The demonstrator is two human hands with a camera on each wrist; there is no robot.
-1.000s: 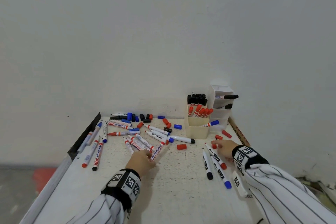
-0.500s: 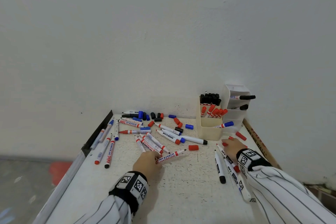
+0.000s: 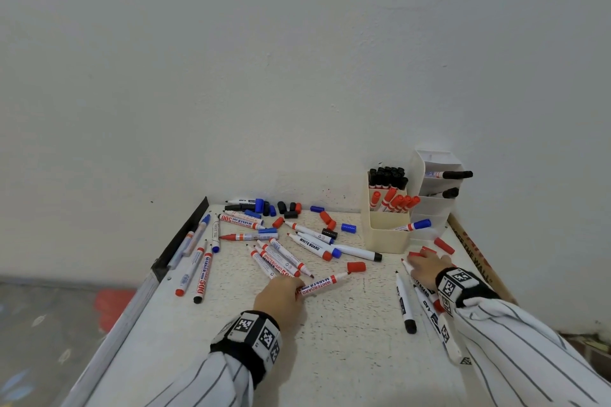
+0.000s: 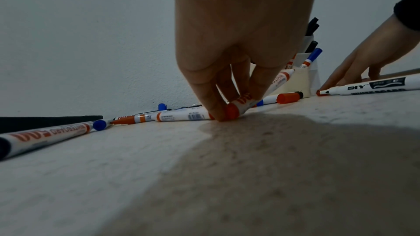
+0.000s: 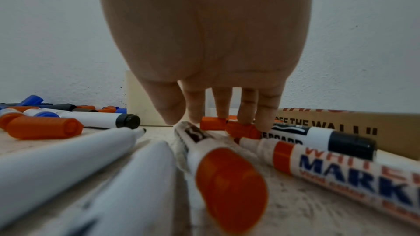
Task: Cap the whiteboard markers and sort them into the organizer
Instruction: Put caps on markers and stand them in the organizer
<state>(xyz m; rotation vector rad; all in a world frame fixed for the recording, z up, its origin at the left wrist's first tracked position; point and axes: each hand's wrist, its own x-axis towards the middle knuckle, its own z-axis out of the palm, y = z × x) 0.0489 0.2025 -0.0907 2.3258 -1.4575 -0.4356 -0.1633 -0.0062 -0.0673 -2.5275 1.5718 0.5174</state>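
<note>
On table — left hand (image 4: 238, 46) grip pinched round red marker (image 3: 322, 284).

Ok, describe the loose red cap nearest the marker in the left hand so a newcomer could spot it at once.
Start at the cream organizer by the back wall and come toward the person across the white table. The red cap lies alone there, just past the bare tip of the red whiteboard marker that the left hand pinches. Every other loose red cap sits farther off.
</note>
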